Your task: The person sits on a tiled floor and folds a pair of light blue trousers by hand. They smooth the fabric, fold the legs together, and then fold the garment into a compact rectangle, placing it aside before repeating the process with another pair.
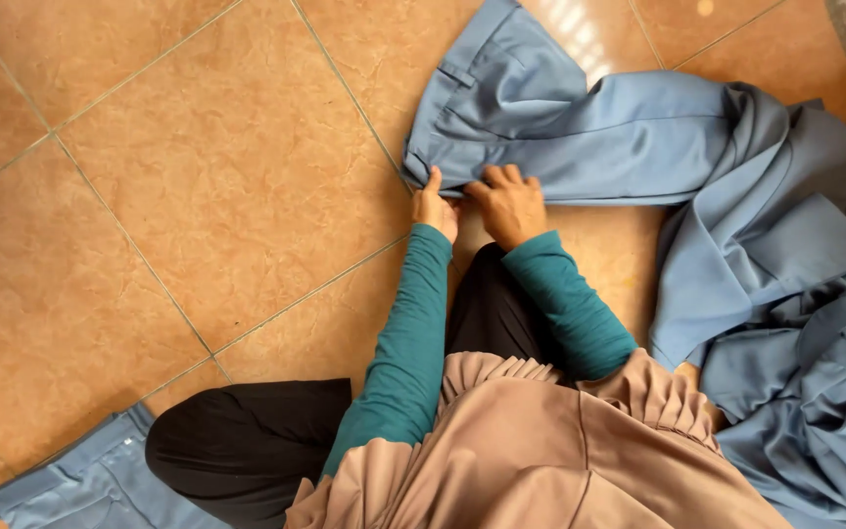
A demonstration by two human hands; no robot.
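Observation:
A pair of grey-blue trousers [560, 118] lies flat on the orange tiled floor [198, 196], its waistband toward the upper left. My left hand [435, 208] pinches the near edge of the trousers by the waistband corner. Just to its right, my right hand [509, 204] presses down on the same edge with fingers curled over the cloth. Both arms wear teal sleeves. My knees, in black cloth, are folded under me on the floor.
A heap of more grey-blue garments [795, 323] fills the right side. Another folded grey-blue piece [90, 485] lies at the lower left, beside my knee. A beige ruffled garment [540, 441] covers my lap.

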